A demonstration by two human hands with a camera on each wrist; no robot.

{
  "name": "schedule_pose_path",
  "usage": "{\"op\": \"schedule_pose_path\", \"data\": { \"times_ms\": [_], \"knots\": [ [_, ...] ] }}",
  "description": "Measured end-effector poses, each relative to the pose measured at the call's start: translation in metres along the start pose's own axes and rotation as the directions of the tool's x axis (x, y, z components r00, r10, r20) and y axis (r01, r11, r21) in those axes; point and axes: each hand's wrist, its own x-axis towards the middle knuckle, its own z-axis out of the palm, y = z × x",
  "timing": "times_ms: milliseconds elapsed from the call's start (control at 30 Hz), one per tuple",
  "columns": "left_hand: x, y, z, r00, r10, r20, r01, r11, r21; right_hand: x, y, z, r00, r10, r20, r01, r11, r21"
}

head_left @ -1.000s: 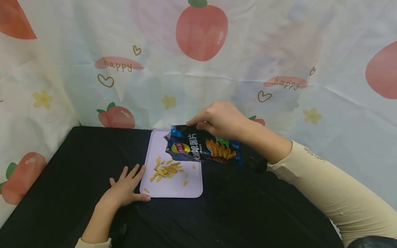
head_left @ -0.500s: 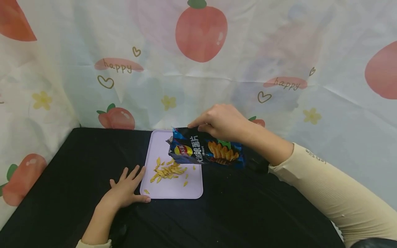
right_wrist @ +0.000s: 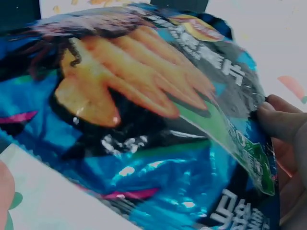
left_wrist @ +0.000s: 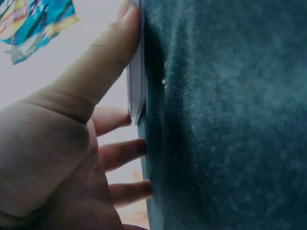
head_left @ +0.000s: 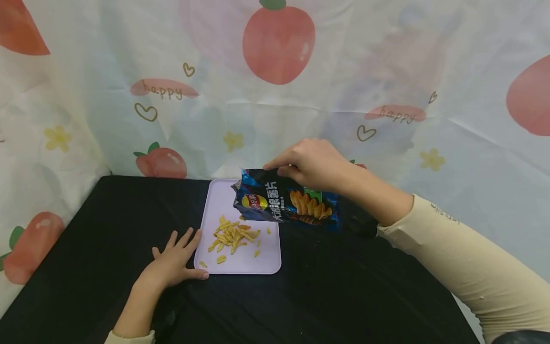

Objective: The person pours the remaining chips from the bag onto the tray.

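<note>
A dark blue bag of potato chips (head_left: 287, 197) is held on its side over the far right part of a pale lilac tray (head_left: 262, 265). My right hand (head_left: 315, 162) grips its upper edge between thumb and fingers; the right wrist view shows the bag's printed front (right_wrist: 144, 86) close up. The torn open end faces left. Below it, a loose pile of yellow chip pieces (head_left: 232, 235) lies on the tray. My left hand (head_left: 172, 265) rests with spread fingers at the tray's near left corner, thumb along the front rim (left_wrist: 136, 91).
The tray stands on a black cloth-covered table (head_left: 343, 296). Behind and to the left hangs a pale curtain (head_left: 206, 114) printed with fruit, hearts and flowers. A few small crumbs (left_wrist: 164, 80) dot the cloth by the tray.
More chip pieces have dropped onto the tray, spreading the pile, with one lying nearer the front. The right hand and bag have shifted slightly right, ending a little higher. The left hand stays put.
</note>
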Motion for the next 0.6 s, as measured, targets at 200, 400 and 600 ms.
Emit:
{"op": "schedule_pose_path", "data": {
  "times_ms": [200,400,600],
  "knots": [
    [0.0016,0.0004,0.0002,1.000,-0.001,0.004,0.001,1.000,0.005,-0.0041,0.0012,-0.0020,1.000,-0.007,-0.020,0.007,1.000,0.004],
    [0.0016,0.0003,0.0003,1.000,0.001,0.004,-0.001,1.000,0.003,-0.0054,0.0017,-0.0047,1.000,0.014,0.021,-0.014,1.000,0.001],
    [0.0010,0.0001,0.0010,1.000,0.000,0.004,0.000,1.000,0.000,-0.0055,0.0017,-0.0039,1.000,-0.002,0.024,0.003,1.000,-0.013]
  ]
}}
